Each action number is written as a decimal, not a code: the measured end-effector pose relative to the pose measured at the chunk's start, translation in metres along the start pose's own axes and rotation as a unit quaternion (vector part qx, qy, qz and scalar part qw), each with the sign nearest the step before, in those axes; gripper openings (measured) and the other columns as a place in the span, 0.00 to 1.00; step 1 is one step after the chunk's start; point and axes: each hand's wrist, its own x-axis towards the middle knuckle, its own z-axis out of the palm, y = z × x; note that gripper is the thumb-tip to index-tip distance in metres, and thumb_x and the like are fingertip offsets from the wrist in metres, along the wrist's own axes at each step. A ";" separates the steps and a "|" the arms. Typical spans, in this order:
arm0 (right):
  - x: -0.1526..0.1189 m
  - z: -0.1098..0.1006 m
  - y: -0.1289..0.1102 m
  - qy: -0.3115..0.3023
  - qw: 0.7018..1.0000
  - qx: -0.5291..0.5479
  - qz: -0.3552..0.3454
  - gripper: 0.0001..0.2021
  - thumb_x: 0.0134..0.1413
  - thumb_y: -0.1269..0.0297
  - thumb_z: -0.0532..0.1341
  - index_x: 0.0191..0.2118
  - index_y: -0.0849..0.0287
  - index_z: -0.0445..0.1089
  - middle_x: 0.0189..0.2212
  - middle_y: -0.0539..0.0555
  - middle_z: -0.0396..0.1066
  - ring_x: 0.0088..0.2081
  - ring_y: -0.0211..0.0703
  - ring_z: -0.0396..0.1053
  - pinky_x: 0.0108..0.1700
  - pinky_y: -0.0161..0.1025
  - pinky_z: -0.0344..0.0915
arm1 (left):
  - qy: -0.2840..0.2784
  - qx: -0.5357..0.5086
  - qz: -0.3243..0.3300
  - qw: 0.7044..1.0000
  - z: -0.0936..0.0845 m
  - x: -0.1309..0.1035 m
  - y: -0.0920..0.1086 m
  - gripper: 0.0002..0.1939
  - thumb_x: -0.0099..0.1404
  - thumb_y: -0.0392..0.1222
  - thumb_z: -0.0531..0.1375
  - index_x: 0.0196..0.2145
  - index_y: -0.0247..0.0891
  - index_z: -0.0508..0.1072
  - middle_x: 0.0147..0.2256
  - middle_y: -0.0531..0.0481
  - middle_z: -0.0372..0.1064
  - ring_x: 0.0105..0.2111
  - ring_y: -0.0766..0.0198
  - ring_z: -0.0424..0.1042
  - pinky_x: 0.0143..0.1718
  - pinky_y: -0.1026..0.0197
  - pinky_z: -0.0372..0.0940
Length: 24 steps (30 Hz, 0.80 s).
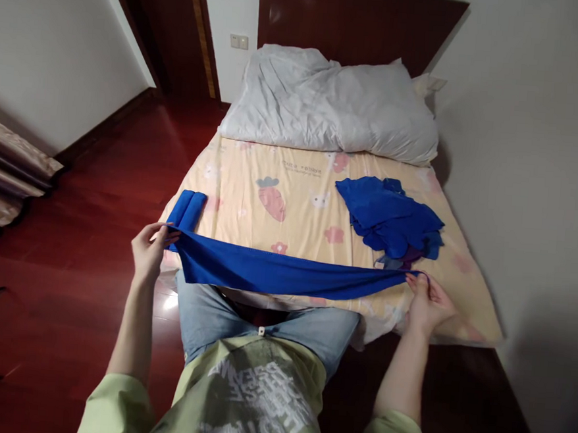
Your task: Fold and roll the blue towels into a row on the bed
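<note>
A long strip of blue cloth point(285, 272) is stretched sideways in front of me, above the near edge of the bed. My left hand point(152, 248) pinches its left end between thumb and fingers. At the other end my right hand point(428, 299) grips a corner. The strip sags slightly, and its left end hangs lower in a small flap. Just beyond my left hand lie blue rolled cloths point(190, 209), side by side on the bed. A crumpled heap of blue cloth point(391, 214) rests on the bed's right side, beyond my right hand.
The bed point(241, 193) has a yellow sheet with carrot and flower prints. A grey-white quilt point(331, 104) is bunched against the dark headboard point(352, 16). A wall point(533, 194) runs along the right side. Red wooden floor point(95, 229) and a curtain point(5, 170) lie to the left.
</note>
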 end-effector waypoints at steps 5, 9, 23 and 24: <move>0.019 0.048 0.049 -0.030 0.998 -0.005 0.047 0.35 0.38 0.38 0.73 0.40 0.69 0.78 0.31 0.60 0.79 0.37 0.55 0.81 0.49 0.57 0.78 | -0.065 0.052 -0.081 0.993 0.052 0.051 -0.051 0.16 0.63 0.47 0.62 0.42 0.31 0.74 0.42 0.41 0.77 0.35 0.60 0.81 0.44 0.55 0.78; 0.032 0.092 0.093 -0.060 0.993 -0.022 0.099 0.32 0.34 0.41 0.75 0.35 0.68 0.79 0.27 0.58 0.78 0.36 0.57 0.81 0.49 0.58 0.78 | -0.063 0.065 -0.140 0.986 0.095 0.089 -0.091 0.12 0.64 0.40 0.60 0.42 0.30 0.74 0.42 0.40 0.77 0.34 0.61 0.81 0.46 0.55 0.77; 0.074 0.196 0.192 -0.094 0.967 -0.059 0.229 0.17 0.41 0.57 0.75 0.30 0.66 0.75 0.20 0.50 0.72 0.24 0.46 0.78 0.35 0.44 0.80 | -0.016 0.322 -0.111 0.940 0.161 0.187 -0.149 0.14 0.63 0.42 0.60 0.42 0.32 0.79 0.36 0.38 0.79 0.38 0.48 0.81 0.46 0.49 0.75; 0.076 0.201 0.199 -0.100 0.970 -0.056 0.216 0.17 0.40 0.56 0.75 0.30 0.65 0.75 0.20 0.50 0.72 0.25 0.47 0.78 0.36 0.46 0.80 | -0.013 0.352 -0.106 0.930 0.163 0.193 -0.150 0.14 0.63 0.42 0.59 0.41 0.32 0.79 0.36 0.38 0.79 0.40 0.47 0.81 0.49 0.48 0.74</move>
